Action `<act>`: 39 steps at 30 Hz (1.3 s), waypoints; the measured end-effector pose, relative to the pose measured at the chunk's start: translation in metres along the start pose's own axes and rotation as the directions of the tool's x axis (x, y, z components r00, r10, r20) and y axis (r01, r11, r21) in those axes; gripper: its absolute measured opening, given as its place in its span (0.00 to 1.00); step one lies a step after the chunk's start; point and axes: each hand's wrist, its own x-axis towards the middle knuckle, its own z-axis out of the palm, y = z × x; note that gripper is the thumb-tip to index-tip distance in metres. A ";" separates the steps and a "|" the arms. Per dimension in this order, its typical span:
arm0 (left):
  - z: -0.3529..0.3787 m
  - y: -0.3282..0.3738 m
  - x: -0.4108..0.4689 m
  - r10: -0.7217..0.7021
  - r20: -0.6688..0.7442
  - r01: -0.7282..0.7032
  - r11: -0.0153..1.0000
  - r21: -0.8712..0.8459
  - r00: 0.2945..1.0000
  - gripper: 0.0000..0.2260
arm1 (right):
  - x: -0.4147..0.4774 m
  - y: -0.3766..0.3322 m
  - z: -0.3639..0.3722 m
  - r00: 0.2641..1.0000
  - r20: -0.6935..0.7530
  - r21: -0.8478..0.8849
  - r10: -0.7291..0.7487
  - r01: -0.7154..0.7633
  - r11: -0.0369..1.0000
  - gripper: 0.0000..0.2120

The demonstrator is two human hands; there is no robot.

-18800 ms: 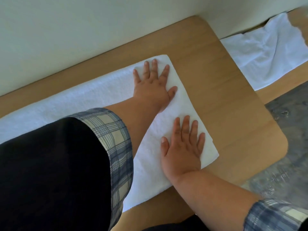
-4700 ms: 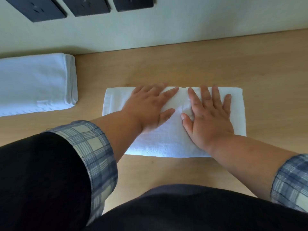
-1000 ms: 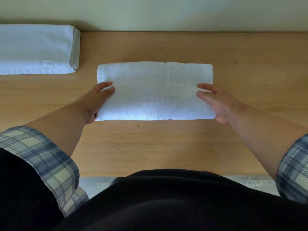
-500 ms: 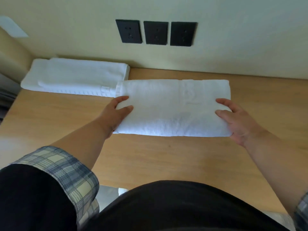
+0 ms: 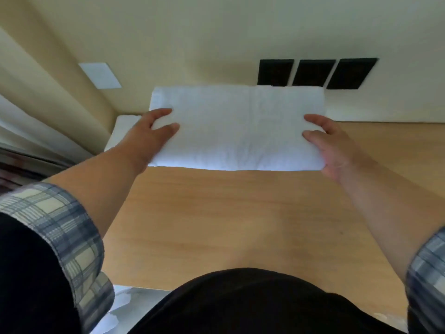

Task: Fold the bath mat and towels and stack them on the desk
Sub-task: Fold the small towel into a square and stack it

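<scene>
Gripping the left short end of the folded white towel (image 5: 236, 128) with the left hand (image 5: 149, 138), two digits lying on top, the rest hidden underneath. Gripping the right short end the same way with the right hand (image 5: 332, 145), two digits curled over the top face. Held level and clear of the wooden desk (image 5: 228, 213), above its far side, long edges running across the view. Just beyond the left hand, peeking out from behind the towel, a second folded white pile (image 5: 118, 133) on the desk's far left corner by the wall; touching it or not, impossible to tell. Above the towel's right part, three black socket plates (image 5: 313, 73) in a row on the cream wall; further left, a white wall plate (image 5: 100, 75). Nearer the camera, plaid cuffs (image 5: 60, 227) on both forearms
</scene>
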 end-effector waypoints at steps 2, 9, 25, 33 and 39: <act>-0.026 -0.002 0.023 0.019 -0.020 -0.019 1.000 -0.022 1.000 0.19 | 0.015 -0.005 0.034 1.000 -0.016 -0.008 -0.011 0.011 1.000 0.17; -0.066 -0.031 0.093 0.011 -0.043 -0.014 0.997 -0.076 0.999 0.16 | 0.075 0.014 0.104 0.999 -0.048 -0.031 -0.024 0.023 0.999 0.18; -0.051 -0.100 0.165 -0.146 0.025 0.146 0.989 -0.010 0.989 0.15 | 0.138 0.057 0.122 0.973 -0.162 -0.055 0.162 -0.173 0.983 0.17; -0.050 -0.096 0.169 0.054 -0.076 -0.018 0.909 0.416 0.996 0.22 | 0.127 0.056 0.130 0.969 -0.245 -0.508 -0.033 -0.099 0.855 0.20; 0.016 -0.053 0.162 0.444 0.362 -0.555 0.461 0.693 0.820 0.27 | 0.133 0.050 0.208 0.908 0.297 -0.931 -0.297 0.345 0.124 0.26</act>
